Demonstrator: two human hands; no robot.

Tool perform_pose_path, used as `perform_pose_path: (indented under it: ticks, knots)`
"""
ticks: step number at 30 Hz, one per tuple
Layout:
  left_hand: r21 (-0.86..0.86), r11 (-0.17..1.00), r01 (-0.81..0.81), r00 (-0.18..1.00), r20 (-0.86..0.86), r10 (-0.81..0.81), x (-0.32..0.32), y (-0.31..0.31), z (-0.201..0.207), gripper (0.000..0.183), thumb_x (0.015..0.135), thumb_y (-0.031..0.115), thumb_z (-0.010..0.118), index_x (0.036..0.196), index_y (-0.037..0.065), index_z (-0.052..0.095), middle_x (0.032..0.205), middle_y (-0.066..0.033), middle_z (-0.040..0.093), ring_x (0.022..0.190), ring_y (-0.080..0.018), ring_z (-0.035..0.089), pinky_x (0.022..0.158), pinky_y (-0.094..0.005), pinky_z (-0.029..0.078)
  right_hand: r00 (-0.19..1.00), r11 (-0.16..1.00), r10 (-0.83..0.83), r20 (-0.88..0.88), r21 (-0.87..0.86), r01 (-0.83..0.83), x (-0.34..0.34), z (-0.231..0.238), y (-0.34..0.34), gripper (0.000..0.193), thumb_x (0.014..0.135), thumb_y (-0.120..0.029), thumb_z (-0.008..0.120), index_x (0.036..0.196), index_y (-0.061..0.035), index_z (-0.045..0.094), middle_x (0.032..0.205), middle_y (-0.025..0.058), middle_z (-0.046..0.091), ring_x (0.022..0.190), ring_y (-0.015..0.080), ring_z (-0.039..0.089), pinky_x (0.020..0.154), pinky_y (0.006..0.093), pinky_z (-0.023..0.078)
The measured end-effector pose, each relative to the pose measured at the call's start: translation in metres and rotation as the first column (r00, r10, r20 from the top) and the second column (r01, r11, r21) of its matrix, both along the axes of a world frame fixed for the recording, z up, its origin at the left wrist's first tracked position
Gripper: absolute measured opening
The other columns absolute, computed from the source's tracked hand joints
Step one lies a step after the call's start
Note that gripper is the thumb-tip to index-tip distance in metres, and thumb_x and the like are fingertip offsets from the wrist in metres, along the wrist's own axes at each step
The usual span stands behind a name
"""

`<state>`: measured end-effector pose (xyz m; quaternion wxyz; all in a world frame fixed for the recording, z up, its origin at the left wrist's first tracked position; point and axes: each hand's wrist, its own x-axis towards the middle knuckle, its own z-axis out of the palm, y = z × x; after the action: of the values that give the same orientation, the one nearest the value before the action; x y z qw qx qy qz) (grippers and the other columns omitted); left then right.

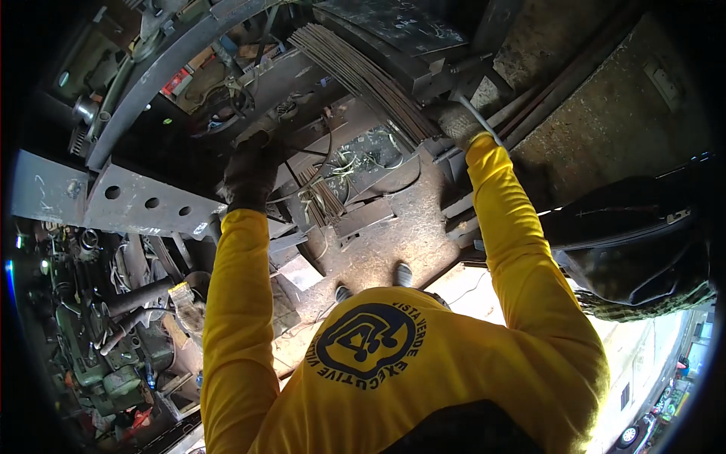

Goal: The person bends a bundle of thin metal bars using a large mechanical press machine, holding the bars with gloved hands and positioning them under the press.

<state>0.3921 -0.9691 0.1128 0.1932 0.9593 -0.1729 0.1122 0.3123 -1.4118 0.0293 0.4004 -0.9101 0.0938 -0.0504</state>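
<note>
My left hand (251, 175), in a dark work glove, is at the edge of the steel frame, beside a perforated steel beam (151, 203). Shadow hides its fingers, so whether it grips anything does not show. Over on the right, my right hand (458, 125), in a grey knitted glove, is closed at a grey metal rod (479, 119) slanting past my wrist. A bundle of long thin rods (355, 76) lies just left of that hand. Between my hands are a shorter bunch of rods (321, 198) and a tangle of pale ties (346, 165).
A large curved steel piece (140, 83) arches at the upper left. Machinery parts (98, 356) crowd the lower left. Dark steel plates (401, 30) are stacked at the back. A black bag (628, 250) is at the right. My feet stand on the stained floor (378, 253).
</note>
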Motion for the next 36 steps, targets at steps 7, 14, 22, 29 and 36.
perform_pose_path:
  ticks: [7, 14, 22, 29, 36]
  knots:
    - [0.046, 0.996, 0.072, 0.996, -0.046, -0.070, 0.004, -0.006, 0.001, 0.033, 0.096, 0.040, 0.053, 0.100, 0.010, 0.067, 0.105, -0.0179, 0.070, 0.104, -0.0390, 0.065, 0.088, -0.0482, 0.050, 0.988, 0.691, 0.118, 0.095, -0.723, -0.014, -0.030, 0.019, 0.007, 0.040, 0.099, -0.020, 0.049, 0.138, -0.0178, 0.055, 0.113, 0.0230, 0.064, 0.105, 0.0406, 0.063, 0.091, 0.0482, 0.051]
    - [0.058, 0.998, 0.038, 0.996, 0.081, -0.042, 0.003, 0.003, -0.008, 0.035, 0.098, 0.042, 0.051, 0.100, 0.011, 0.067, 0.102, -0.0166, 0.070, 0.100, -0.0381, 0.066, 0.086, -0.0492, 0.051, 0.934, 0.967, -0.066, 0.350, -0.208, 0.147, -0.112, 0.049, 0.041, 0.026, 0.102, -0.026, 0.054, 0.098, -0.0044, 0.068, 0.093, 0.0168, 0.068, 0.087, 0.0343, 0.067, 0.076, 0.0424, 0.052]
    - [0.038, 0.999, 0.034, 0.985, 0.168, -0.040, 0.005, 0.001, -0.014, 0.040, 0.099, 0.049, 0.051, 0.105, 0.014, 0.068, 0.105, -0.0174, 0.071, 0.098, -0.0386, 0.068, 0.085, -0.0504, 0.054, 0.996, 0.497, -0.074, -0.041, 0.865, 0.072, -0.253, 0.004, 0.124, 0.043, 0.102, -0.019, 0.059, 0.138, 0.0036, 0.053, 0.076, -0.0044, 0.050, 0.061, 0.0050, 0.047, 0.054, 0.0189, 0.042]
    - [0.010, 0.993, 0.120, 0.984, 0.132, -0.120, 0.000, 0.009, -0.002, 0.033, 0.097, 0.040, 0.060, 0.111, 0.012, 0.071, 0.105, -0.0161, 0.073, 0.099, -0.0377, 0.069, 0.088, -0.0451, 0.054, 0.996, 0.685, -0.084, 0.021, 0.727, 0.043, -0.234, 0.039, 0.170, 0.041, 0.102, -0.017, 0.051, 0.137, 0.0034, 0.057, 0.074, 0.0003, 0.055, 0.063, 0.0078, 0.054, 0.052, 0.0228, 0.047]
    - [0.226, 0.954, 0.196, 0.975, 0.060, -0.215, 0.028, 0.059, -0.022, 0.042, 0.097, 0.050, 0.055, 0.112, 0.014, 0.070, 0.108, -0.0151, 0.072, 0.103, -0.0354, 0.068, 0.090, -0.0466, 0.052, 0.995, 0.866, -0.080, -0.051, 0.491, 0.095, -0.228, 0.027, 0.181, 0.041, 0.098, -0.014, 0.056, 0.139, -0.0090, 0.060, 0.075, 0.0007, 0.060, 0.064, 0.0076, 0.055, 0.059, 0.0235, 0.048]
